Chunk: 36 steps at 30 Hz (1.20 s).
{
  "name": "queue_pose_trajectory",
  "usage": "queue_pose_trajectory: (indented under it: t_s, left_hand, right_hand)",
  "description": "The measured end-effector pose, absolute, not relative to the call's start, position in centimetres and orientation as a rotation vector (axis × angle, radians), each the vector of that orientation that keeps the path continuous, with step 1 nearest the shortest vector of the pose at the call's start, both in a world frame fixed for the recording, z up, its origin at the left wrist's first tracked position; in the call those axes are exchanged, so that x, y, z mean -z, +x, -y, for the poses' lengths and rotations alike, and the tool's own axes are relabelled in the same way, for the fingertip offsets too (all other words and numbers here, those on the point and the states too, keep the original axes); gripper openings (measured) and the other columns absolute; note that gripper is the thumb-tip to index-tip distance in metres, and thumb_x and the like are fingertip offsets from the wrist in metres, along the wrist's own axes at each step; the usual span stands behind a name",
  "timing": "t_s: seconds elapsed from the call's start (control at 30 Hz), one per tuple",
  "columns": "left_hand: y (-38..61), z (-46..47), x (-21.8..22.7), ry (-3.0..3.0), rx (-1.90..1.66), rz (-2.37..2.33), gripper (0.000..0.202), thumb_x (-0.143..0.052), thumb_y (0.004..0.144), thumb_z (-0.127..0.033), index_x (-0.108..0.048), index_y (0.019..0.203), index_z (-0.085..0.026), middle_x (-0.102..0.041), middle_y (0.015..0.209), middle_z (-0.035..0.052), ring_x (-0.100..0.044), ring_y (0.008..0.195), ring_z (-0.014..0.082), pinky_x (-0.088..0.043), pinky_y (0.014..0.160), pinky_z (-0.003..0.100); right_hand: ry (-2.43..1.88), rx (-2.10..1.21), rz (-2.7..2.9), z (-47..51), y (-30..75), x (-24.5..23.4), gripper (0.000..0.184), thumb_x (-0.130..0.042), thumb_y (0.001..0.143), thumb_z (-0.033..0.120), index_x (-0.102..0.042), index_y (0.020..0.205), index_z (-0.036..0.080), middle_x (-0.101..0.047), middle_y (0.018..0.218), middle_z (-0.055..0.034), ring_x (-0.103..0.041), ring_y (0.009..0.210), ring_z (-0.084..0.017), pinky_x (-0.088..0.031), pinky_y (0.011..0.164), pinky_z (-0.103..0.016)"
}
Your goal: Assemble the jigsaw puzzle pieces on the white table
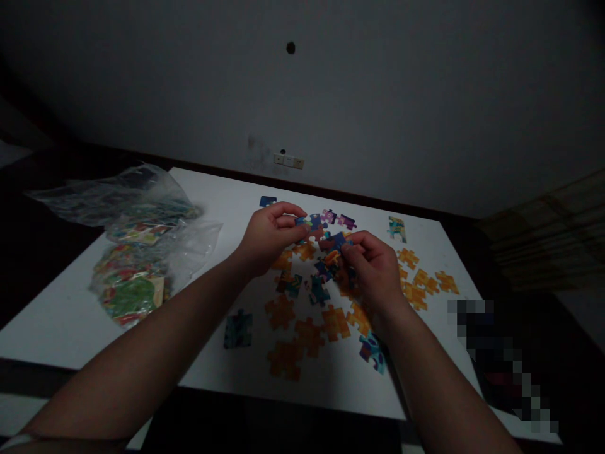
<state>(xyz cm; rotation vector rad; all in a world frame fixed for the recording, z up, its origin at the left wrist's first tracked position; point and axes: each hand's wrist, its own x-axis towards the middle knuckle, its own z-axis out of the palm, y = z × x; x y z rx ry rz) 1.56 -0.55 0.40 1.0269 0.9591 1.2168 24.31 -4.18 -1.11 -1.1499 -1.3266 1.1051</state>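
Hands in the head view: two, both over the white table point(203, 372).
Left hand point(271, 236): thumb and fingers nearly closed on one blue puzzle piece point(316, 222); wrist bent inward, fingers curled.
Right hand point(375, 265): thumb and forefinger pinched on one dark-blue piece point(338, 241); other fingers folded, forearm slanting in from the lower right.
Purple pieces point(328, 217): two, just beyond the gap between the grips.
Orange pieces point(335, 323): at least five nearer the wearer than both grips, more right of the right grip; exact count unclear where they overlap.
Teal-and-purple piece point(372, 353): one, below the right grip.
Dark teal piece point(238, 329): one, below and left of the left grip.
Plastic bags point(196, 247): apparently two, overlapping, left of the left grip.
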Motion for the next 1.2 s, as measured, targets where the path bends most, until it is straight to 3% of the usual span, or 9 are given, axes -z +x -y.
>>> queue_pose_trajectory:
  t_s: [0.23,0.5,0.8,1.2]
  left_hand:
    - [1.76,0.64,-0.48,0.985,-1.222,-0.964,0.040,-0.093,0.070,-0.026,-0.074,0.105,-0.019,-0.085,0.087,0.0060,-0.084,0.077,0.0244,-0.067,0.071,0.035]
    - [1.35,0.35,-0.57,0.996,-1.274,-0.995,0.038,-0.092,0.071,-0.025,-0.073,0.103,-0.020,-0.085,0.086,0.0056,-0.081,0.075,0.0209,-0.064,0.072,0.032]
    - [1.64,0.40,-0.39,0.976,-1.266,-0.977,0.039,-0.094,0.068,-0.025,-0.073,0.101,-0.020,-0.084,0.082,0.0042,-0.078,0.072,0.0189,-0.062,0.071,0.031]
    - [1.42,0.22,-0.20,1.025,-1.279,-1.015,0.037,-0.092,0.071,-0.026,-0.073,0.102,-0.020,-0.083,0.083,0.0043,-0.078,0.073,0.0188,-0.062,0.072,0.031]
  right_hand:
    - [-1.175,-1.129,1.343,4.26,24.17,1.07,0.026,-0.084,0.095,0.050,-0.078,0.093,0.025,-0.082,0.076,-0.0024,-0.069,0.058,-0.018,-0.050,0.053,-0.026]
    - [-1.178,-1.131,1.337,4.35,24.23,0.74,0.026,-0.083,0.093,0.048,-0.074,0.088,0.025,-0.082,0.076,-0.0034,-0.067,0.057,-0.016,-0.050,0.053,-0.027]
    - [-1.189,-1.198,1.352,4.24,24.35,1.31,0.034,-0.085,0.092,0.057,-0.071,0.090,0.026,-0.081,0.075,-0.0026,-0.066,0.056,-0.018,-0.050,0.052,-0.028]
    - [-1.162,-1.036,1.292,4.02,24.37,0.81,0.018,-0.080,0.093,0.039,-0.072,0.084,0.026,-0.075,0.067,0.0009,-0.058,0.055,-0.016,-0.047,0.054,-0.027]
